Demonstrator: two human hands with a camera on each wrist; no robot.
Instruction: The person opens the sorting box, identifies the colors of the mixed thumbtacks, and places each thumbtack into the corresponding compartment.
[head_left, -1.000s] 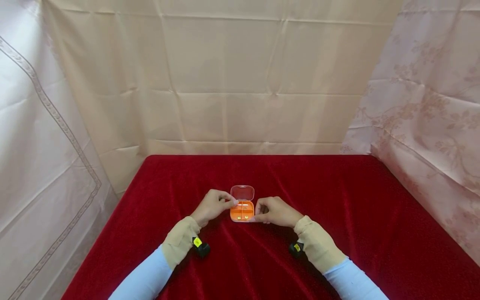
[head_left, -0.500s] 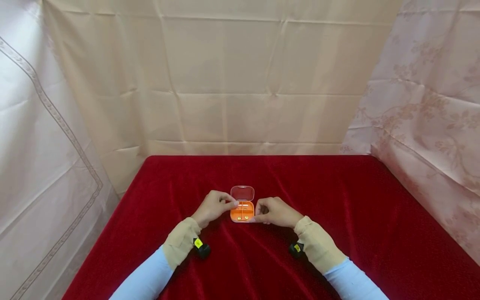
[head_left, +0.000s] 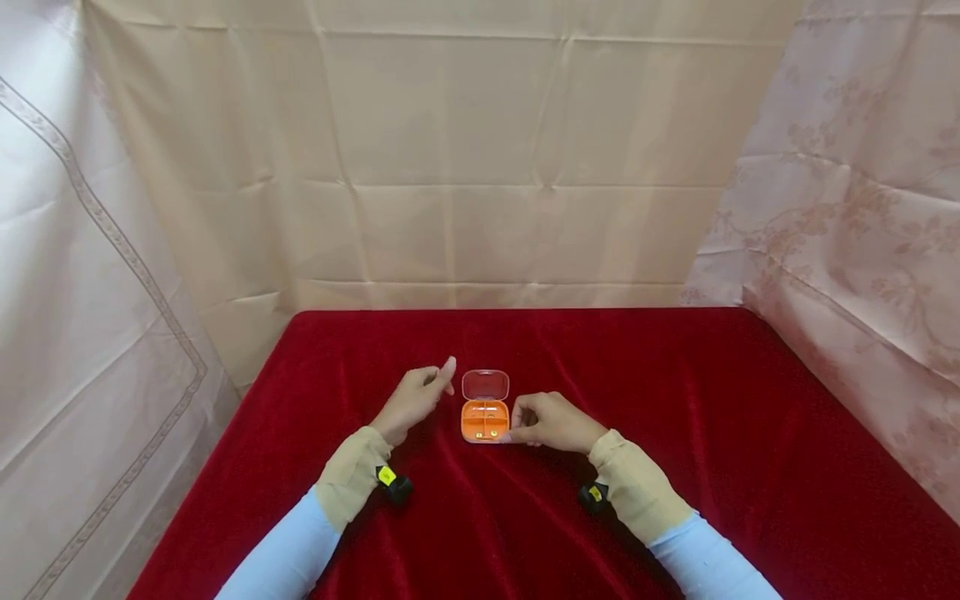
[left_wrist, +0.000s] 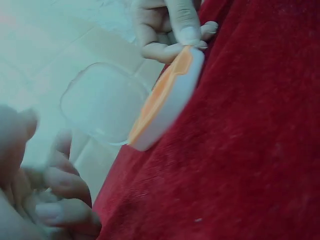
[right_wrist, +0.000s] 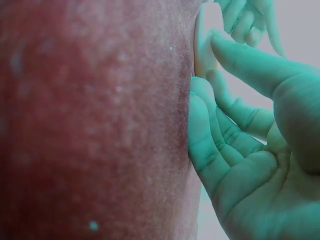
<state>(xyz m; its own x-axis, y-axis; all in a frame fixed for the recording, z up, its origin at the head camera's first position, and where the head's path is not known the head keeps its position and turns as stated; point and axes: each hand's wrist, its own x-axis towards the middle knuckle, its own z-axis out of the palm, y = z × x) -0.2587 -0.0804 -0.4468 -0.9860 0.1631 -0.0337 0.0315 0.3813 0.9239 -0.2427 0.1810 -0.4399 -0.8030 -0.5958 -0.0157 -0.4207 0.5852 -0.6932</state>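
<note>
An orange pill box (head_left: 486, 423) with a white base sits on the red cloth, its clear lid (head_left: 485, 384) raised at the far side. Dividers split it into compartments, and small yellowish bits lie in the two near ones. Faint small spots show in the far ones, too small to identify. My right hand (head_left: 558, 423) holds the box by its near right corner, thumb on the rim, as the left wrist view also shows. To the left of the lid, my left hand (head_left: 415, 402) is off the box, its thumb raised and fingers loosely bent, with nothing clearly seen in them.
Red velvet-like cloth (head_left: 637, 358) covers the table, with soft folds. A beige curtain (head_left: 480, 167) hangs behind the far edge, and patterned pale curtains (head_left: 862, 208) hang at the sides. Each wrist carries a small black camera (head_left: 594, 497).
My left hand has left the far left compartment of the pill box and moved left and away from me, thumb lifting. My right hand stays at the box's corner.
</note>
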